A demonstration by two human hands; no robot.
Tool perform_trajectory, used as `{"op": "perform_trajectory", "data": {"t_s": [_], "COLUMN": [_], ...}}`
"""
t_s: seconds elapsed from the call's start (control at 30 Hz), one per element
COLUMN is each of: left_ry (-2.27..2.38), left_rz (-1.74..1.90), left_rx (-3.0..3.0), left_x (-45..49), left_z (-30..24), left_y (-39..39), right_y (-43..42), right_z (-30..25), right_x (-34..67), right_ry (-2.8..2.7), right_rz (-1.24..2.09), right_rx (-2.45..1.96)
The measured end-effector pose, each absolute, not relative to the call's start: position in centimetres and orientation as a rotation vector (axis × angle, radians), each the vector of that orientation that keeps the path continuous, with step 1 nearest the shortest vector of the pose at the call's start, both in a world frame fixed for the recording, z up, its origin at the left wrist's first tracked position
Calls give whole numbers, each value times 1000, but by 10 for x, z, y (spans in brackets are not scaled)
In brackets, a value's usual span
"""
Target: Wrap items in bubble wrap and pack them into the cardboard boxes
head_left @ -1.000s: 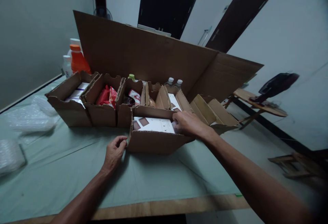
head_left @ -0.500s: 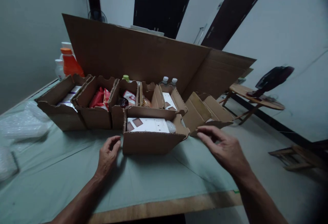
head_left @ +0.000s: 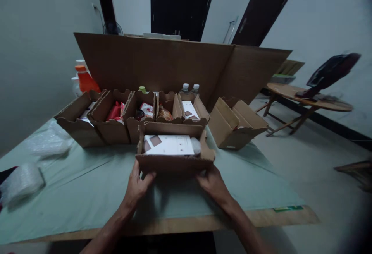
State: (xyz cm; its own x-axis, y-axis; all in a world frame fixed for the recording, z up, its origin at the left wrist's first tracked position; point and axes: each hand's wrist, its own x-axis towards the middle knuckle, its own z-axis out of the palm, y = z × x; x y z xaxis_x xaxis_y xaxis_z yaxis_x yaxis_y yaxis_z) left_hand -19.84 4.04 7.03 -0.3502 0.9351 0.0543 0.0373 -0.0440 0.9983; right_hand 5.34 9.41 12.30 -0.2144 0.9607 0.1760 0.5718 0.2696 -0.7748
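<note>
A brown cardboard bin [head_left: 174,163] is gripped between my two hands at the front middle of the table. My left hand [head_left: 138,186] is closed on its left end, thumb against the front wall. At the right end my right hand [head_left: 213,182] grips the lower corner, its fingertips partly hidden under the bin. Inside lie a white box [head_left: 168,145] with brown squares printed on it and a clear, rounded plastic-looking item [head_left: 196,146]. The bin looks slightly raised, though its underside is hidden.
Behind stand several cardboard bins [head_left: 114,136] with packets and boxes; another bin [head_left: 229,139] stands right. Bubble wrap [head_left: 21,184] lies left on the green cloth [head_left: 95,196]. A cardboard screen [head_left: 162,64] rises behind, bottles [head_left: 87,80] at back left. The wooden table edge [head_left: 180,225] is nearest me.
Both hands have come in from beside the cardboard bin and closed on its ends. The bin appears lifted and tilted a little towards me. The camera view has shifted.
</note>
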Motion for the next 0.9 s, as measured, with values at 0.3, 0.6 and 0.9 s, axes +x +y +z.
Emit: {"op": "perform_trajectory", "data": {"t_s": [0.3,0.6,0.9], "left_ry": [1812,1340,1200], "left_rz": [1661,1429,1269], "left_rx": [842,1092,1155], "left_x": [-267,-156,-135], "left_z": [83,88,59], "left_y": [-45,9,23], "right_y": [49,34,23], "right_z": [132,121,109], "right_x": [-20,101,213], "right_ry": [-1999,-1765,-1577], "right_rz": [796,589,785], "right_rx": [-1021,-1570,-1565]}}
